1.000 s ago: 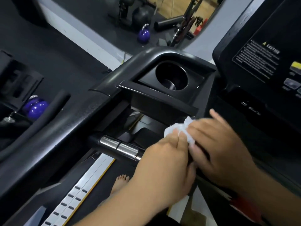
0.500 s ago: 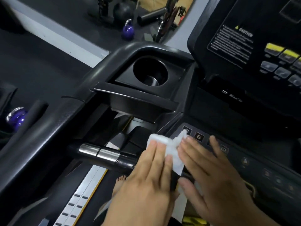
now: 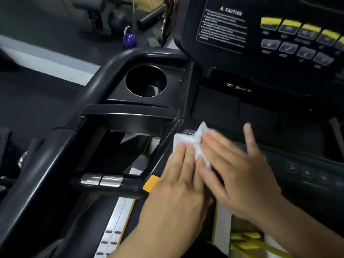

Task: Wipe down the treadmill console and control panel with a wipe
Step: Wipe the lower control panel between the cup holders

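At the left end of the lower control panel [image 3: 279,161], the white wipe [image 3: 188,144] lies pressed under the straight, flat fingers [image 3: 186,155] of the left hand [image 3: 178,185] and right hand [image 3: 240,170], while the panel's long axis and numbered buttons [image 3: 307,172] run off rightward, nearer the right hand

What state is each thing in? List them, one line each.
Wipe: crumpled, pressed on the panel's left end.
Left hand: fingers straight, pressing the wipe.
Right hand: fingers straight, on the wipe, motion-blurred.
Cup holder: no cup in it.
Panel: left end covered by the hands.
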The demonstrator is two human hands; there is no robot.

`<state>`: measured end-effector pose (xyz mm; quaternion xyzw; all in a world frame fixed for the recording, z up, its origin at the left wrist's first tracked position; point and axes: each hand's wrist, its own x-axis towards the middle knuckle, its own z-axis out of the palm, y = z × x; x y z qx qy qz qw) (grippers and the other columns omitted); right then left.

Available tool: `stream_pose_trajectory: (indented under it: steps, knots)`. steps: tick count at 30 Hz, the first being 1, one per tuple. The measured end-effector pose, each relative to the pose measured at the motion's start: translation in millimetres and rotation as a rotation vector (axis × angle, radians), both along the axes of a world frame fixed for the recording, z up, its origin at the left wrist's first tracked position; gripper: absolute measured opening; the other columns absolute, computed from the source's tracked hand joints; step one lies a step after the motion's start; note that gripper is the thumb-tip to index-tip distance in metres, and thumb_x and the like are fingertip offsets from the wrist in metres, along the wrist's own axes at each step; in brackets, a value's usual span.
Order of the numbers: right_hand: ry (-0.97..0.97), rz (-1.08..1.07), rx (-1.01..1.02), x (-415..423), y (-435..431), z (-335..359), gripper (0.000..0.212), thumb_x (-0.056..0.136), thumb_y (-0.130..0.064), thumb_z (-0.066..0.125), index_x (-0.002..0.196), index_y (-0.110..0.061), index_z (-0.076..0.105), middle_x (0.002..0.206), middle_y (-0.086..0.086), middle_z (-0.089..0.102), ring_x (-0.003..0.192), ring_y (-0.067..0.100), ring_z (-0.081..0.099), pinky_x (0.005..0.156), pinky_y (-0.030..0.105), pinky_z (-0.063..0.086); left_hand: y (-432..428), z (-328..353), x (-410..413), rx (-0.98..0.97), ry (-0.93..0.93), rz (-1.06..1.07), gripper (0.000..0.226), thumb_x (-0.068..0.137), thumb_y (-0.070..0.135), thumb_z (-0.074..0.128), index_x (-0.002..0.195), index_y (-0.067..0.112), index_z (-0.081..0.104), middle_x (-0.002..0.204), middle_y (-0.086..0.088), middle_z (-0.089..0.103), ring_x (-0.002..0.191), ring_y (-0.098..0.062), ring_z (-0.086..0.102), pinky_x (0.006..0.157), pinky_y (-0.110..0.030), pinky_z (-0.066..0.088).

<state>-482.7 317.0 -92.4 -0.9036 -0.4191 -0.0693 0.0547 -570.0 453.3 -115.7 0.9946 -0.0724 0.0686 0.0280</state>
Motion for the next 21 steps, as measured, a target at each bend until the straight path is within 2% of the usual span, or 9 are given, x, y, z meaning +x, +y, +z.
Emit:
stream_pose_trajectory:
  steps: [2,3,5,7,10,13,14,17,21]
  knots:
    - [-0.002,-0.096,0.021,13,7,6,0.058,0.106,-0.041,0.020,0.131,-0.007,0.059,0.141,0.009,0.055,0.137,0.018,0.043,0.115,0.064,0.014,-8,1,18,0.038,0.031,-0.026,0.054,0.101,0.019,0.021,0.147,-0.007,0.031,0.150,-0.036,0.031,0.144,-0.053,0.013,0.119,-0.055,0.012]
    - [0.000,-0.100,0.024,10,6,6,0.060,0.106,-0.041,0.018,0.132,-0.006,0.058,0.141,0.010,0.054,0.138,0.019,0.042,0.116,0.063,0.014,-10,-2,17,0.028,0.038,-0.038,0.055,0.100,0.015,0.015,0.147,-0.008,0.030,0.148,-0.036,0.033,0.144,-0.054,0.015,0.119,-0.055,0.013]
    - [0.002,-0.049,0.008,-13,-9,-1,0.061,0.105,-0.044,0.021,0.131,-0.004,0.059,0.143,0.010,0.053,0.140,0.020,0.039,0.116,0.062,0.016,-12,-7,-1,-0.056,0.040,-0.032,0.052,0.099,0.014,0.020,0.138,-0.007,0.049,0.140,-0.031,0.049,0.138,-0.050,0.034,0.114,-0.053,0.032]
    - [0.008,0.023,-0.015,-42,-27,-7,0.061,0.103,-0.049,0.029,0.127,-0.005,0.063,0.142,0.010,0.054,0.140,0.022,0.040,0.113,0.063,0.022,-13,-15,-26,-0.112,-0.006,-0.054,0.045,0.093,0.022,0.041,0.125,0.000,0.065,0.134,-0.024,0.057,0.132,-0.042,0.047,0.103,-0.046,0.046]
    - [-0.009,0.015,-0.024,-37,-38,-8,0.059,0.102,-0.049,0.033,0.123,-0.006,0.066,0.138,0.009,0.058,0.136,0.021,0.046,0.110,0.066,0.025,-17,-20,-23,-0.006,-0.029,-0.107,0.044,0.087,0.022,0.048,0.120,0.002,0.069,0.140,-0.028,0.049,0.136,-0.044,0.040,0.106,-0.047,0.042]
    - [0.015,-0.145,0.024,-1,-29,1,0.061,0.104,-0.048,0.025,0.130,-0.006,0.060,0.140,0.008,0.055,0.137,0.017,0.044,0.115,0.064,0.017,-12,-8,2,-0.042,0.027,-0.193,0.036,0.083,0.038,0.049,0.090,0.018,0.077,0.150,-0.030,0.035,0.144,-0.041,0.029,0.111,-0.048,0.037]
    - [0.026,-0.185,0.033,3,-26,3,0.062,0.104,-0.048,0.022,0.133,-0.006,0.057,0.143,0.008,0.053,0.138,0.017,0.042,0.116,0.062,0.016,-8,-2,5,-0.083,0.032,-0.217,0.034,0.081,0.042,0.051,0.087,0.020,0.076,0.151,-0.028,0.036,0.144,-0.038,0.029,0.111,-0.045,0.037]
    - [0.022,-0.154,0.059,-25,-35,-9,0.060,0.105,-0.044,0.022,0.134,-0.004,0.056,0.146,0.009,0.049,0.141,0.019,0.037,0.115,0.061,0.020,-4,2,-4,-0.168,0.016,-0.226,0.047,0.082,0.039,0.056,0.115,0.008,0.065,0.144,-0.020,0.051,0.141,-0.033,0.039,0.110,-0.041,0.038]
    - [0.006,-0.090,0.043,-50,-63,-13,0.056,0.103,-0.046,0.030,0.132,-0.008,0.060,0.145,0.004,0.051,0.139,0.017,0.040,0.110,0.066,0.025,-9,-2,-6,-0.119,-0.019,-0.183,0.065,0.084,0.039,0.053,0.134,-0.001,0.049,0.137,-0.018,0.057,0.133,-0.033,0.048,0.106,-0.044,0.035]
